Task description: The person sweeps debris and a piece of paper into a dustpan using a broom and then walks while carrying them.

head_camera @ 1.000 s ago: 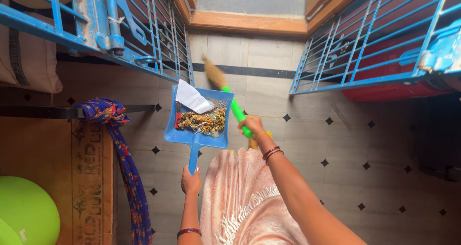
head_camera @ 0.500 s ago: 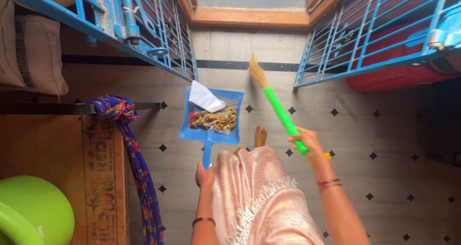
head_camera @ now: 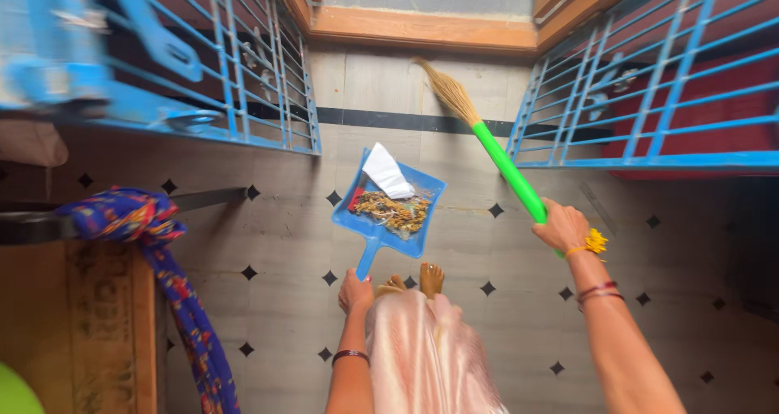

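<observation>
My left hand (head_camera: pixel 355 291) grips the handle of a blue dustpan (head_camera: pixel 388 219) held out in front of me above the tiled floor. The pan carries dry yellow-brown sweepings (head_camera: pixel 395 211) and a white crumpled paper (head_camera: pixel 386 171). My right hand (head_camera: pixel 562 227) holds the green handle of a broom (head_camera: pixel 508 169), raised to the right with its straw bristles (head_camera: pixel 445 87) pointing up toward the far wall. My bare feet (head_camera: pixel 422 278) show below the dustpan, above a pink garment.
Blue metal grille gates stand open at left (head_camera: pixel 243 73) and right (head_camera: pixel 649 90). A wooden door frame (head_camera: pixel 422 31) lies ahead. A blue patterned cloth (head_camera: pixel 150 244) hangs over a dark bar beside a wooden crate (head_camera: pixel 97 325) at left. A red object (head_camera: pixel 698 98) sits behind the right gate.
My right hand swung the broom from beside the dustpan out to the right and raised it. The dustpan stayed level in my left hand; my view shifted forward.
</observation>
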